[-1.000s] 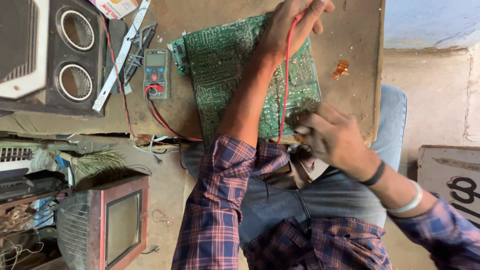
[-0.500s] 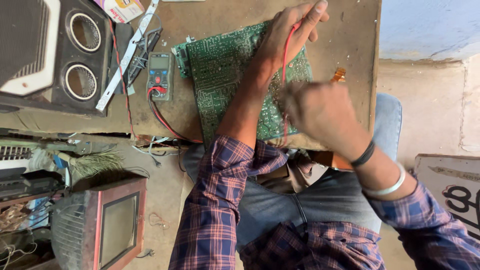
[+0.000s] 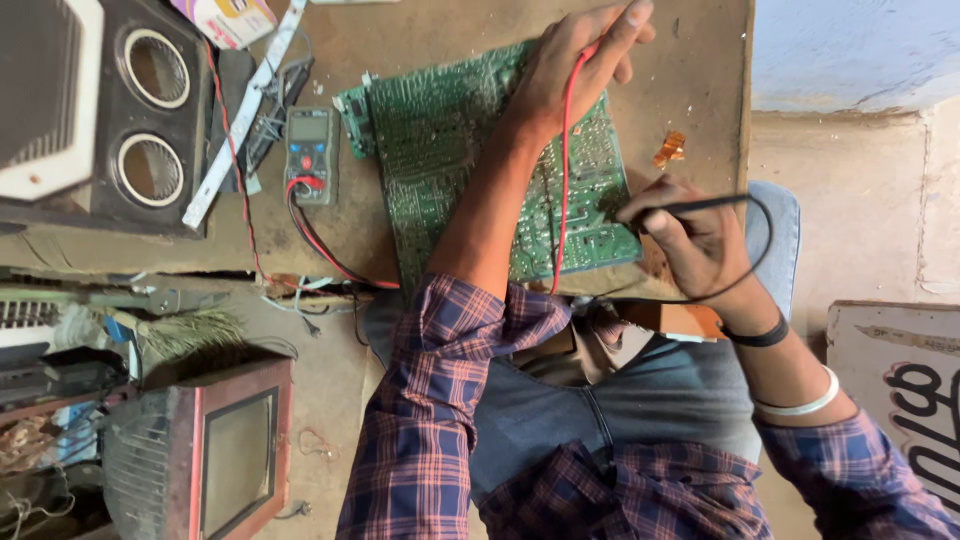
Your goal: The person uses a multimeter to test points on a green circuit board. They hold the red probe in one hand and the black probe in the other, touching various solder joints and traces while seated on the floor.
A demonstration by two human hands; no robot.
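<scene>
The board [image 3: 470, 160] was green with tiny white marks. One wire [image 3: 563, 170] was red, the other wire [image 3: 745, 245] black. The shirt [image 3: 430, 420] had blue and red checks. The counter [image 3: 430, 30] was brown. The meter [image 3: 310, 155] was dark grey.

The right hand [image 3: 695, 240] has swung out from the middle of the green circuit board [image 3: 480, 160] to its right edge — no longer blurred, it now grips the black probe [image 3: 700, 207] with the tip on the board. The black lead now loops out past the wrist — and more of the board's right half shows uncovered.
</scene>
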